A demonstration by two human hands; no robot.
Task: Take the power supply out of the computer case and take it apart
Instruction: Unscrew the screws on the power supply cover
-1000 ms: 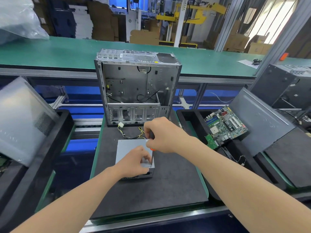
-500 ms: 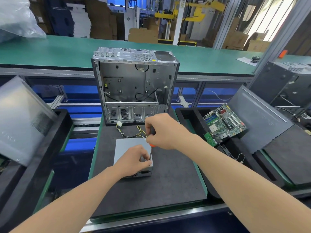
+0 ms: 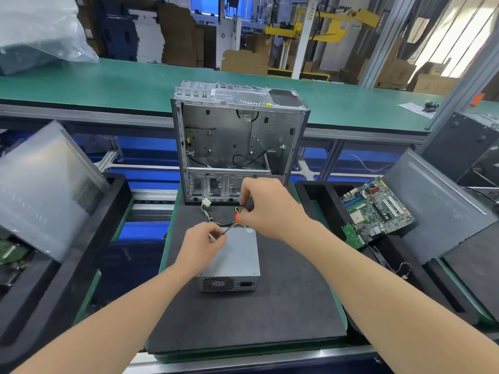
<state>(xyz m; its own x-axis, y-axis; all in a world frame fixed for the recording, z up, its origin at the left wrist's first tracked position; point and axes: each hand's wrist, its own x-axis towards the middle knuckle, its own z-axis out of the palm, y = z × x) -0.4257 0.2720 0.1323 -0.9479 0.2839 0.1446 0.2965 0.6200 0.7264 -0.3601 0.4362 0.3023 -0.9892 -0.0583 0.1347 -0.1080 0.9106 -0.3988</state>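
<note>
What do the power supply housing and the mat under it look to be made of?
Power supply: likely sheet metal, matte grey, with a punched vent grille on its near face. Mat: probably foam or rubber, dull dark grey, faintly grainy, no shine.

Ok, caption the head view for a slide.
Right hand holds a screwdriver, left hand pinches its tip, above the power supply; computer case behind.
</note>
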